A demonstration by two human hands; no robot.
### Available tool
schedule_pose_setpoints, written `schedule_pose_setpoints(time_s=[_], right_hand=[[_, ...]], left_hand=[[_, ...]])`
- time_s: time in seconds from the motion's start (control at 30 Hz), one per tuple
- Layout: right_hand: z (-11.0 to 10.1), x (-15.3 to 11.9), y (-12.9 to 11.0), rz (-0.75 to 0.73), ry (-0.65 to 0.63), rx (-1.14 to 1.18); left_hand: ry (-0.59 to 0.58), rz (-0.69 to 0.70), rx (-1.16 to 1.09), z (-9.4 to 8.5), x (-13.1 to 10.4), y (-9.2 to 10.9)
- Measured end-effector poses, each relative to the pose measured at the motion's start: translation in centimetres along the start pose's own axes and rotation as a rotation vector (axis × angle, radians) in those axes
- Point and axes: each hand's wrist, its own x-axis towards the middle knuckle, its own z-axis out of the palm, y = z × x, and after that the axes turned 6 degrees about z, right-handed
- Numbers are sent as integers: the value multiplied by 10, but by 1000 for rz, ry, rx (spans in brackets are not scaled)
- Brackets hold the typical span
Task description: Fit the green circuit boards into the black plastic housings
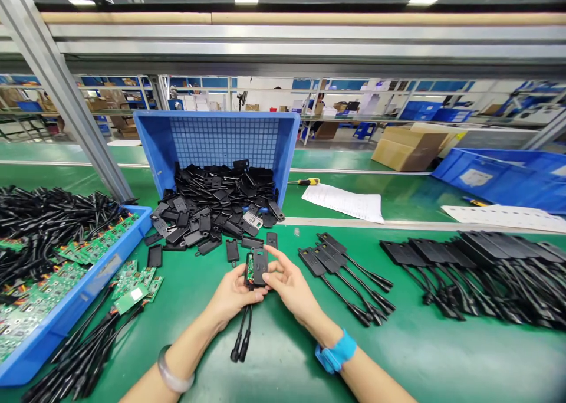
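A small green circuit board (250,267) lies in a black case held in my left hand (234,294), its fingers wrapped round the case's left side and lower end. My right hand (285,280) grips a black cover (259,267) at its right side, over part of the board, which still shows along the left. Two black cables with plugs (243,344) hang from the case's lower end. Just beyond my hands, loose black covers (232,251) lie on the green table (265,367).
A tipped blue crate (292,155) spills black case parts. At left, a blue tray (79,297) holds cabled boards, with more boards (132,297) beside it. Cased units (327,255) lie right; more (486,255) beyond. Behind are papers (345,202) and a screwdriver (308,182).
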Motion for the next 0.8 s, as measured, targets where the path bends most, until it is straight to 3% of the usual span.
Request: schedule_pose_setpoints(time_s=[0.27, 0.5, 0.67, 0.8], right_hand=[[-1, 2, 8, -44, 76, -155], [0, 2, 7, -17, 118, -156], [-4, 6, 4, 47, 35, -155], [-3, 9, 5, 44, 58, -203]], left_hand=[[-17, -11, 6, 0, 1, -1], [-5, 3, 169, 6, -1, 2], [-58, 25, 267, 6, -3, 1], [-48, 10, 281, 7, -2, -3]])
